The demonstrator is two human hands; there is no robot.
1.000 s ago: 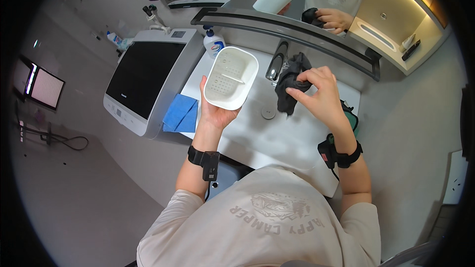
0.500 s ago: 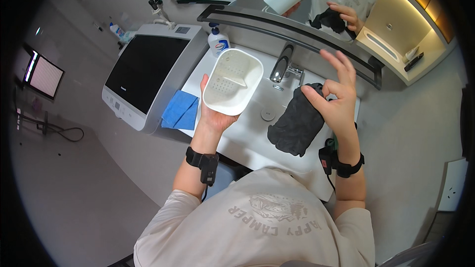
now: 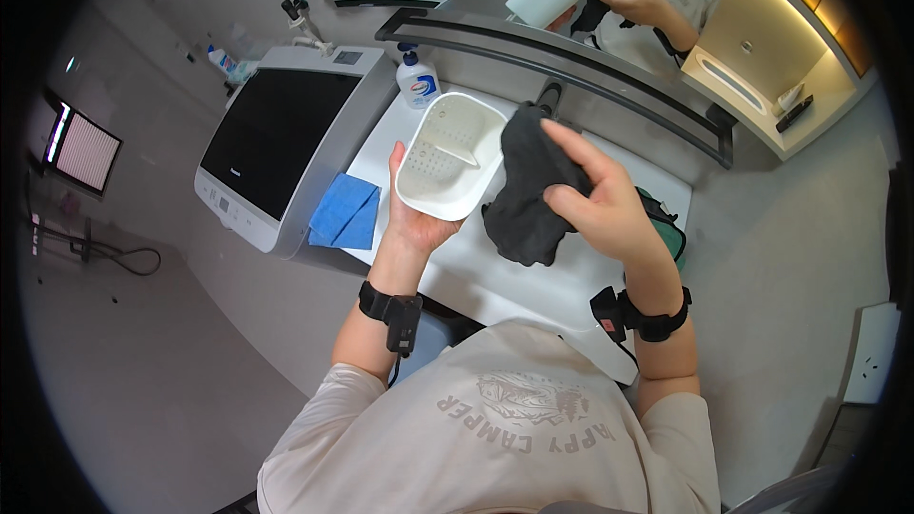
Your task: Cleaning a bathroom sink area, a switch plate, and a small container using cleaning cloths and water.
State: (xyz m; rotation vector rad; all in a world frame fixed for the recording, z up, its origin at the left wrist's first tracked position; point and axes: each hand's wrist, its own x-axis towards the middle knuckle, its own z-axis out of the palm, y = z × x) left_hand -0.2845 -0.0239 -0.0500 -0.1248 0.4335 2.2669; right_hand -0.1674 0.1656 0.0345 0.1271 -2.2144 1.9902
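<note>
My left hand (image 3: 419,225) grips a white plastic container (image 3: 443,192) from below and the left side. It is tilted so that its inside shows, with a short divider and rows of small holes. A dark grey cloth (image 3: 535,192) hangs from my right hand (image 3: 600,195), pinched between thumb and fingers. The cloth's upper left edge meets or overlaps the container's right rim; whether they touch I cannot tell. Below both hands lies the white sink (image 3: 562,295), its drain hidden by the cloth. Most of the faucet (image 3: 549,95) is hidden too.
A blue folded cloth (image 3: 345,213) lies on the counter's left end, beside a white washing machine (image 3: 286,133) with a dark lid. Behind the container stands a pump bottle (image 3: 417,81). A dark rail (image 3: 571,76) crosses the back. Right of the sink sits a green pouch (image 3: 664,224).
My right hand has moved left with the dark cloth, up to the container's right rim. The cloth now covers the drain and most of the faucet. My left hand has barely moved.
</note>
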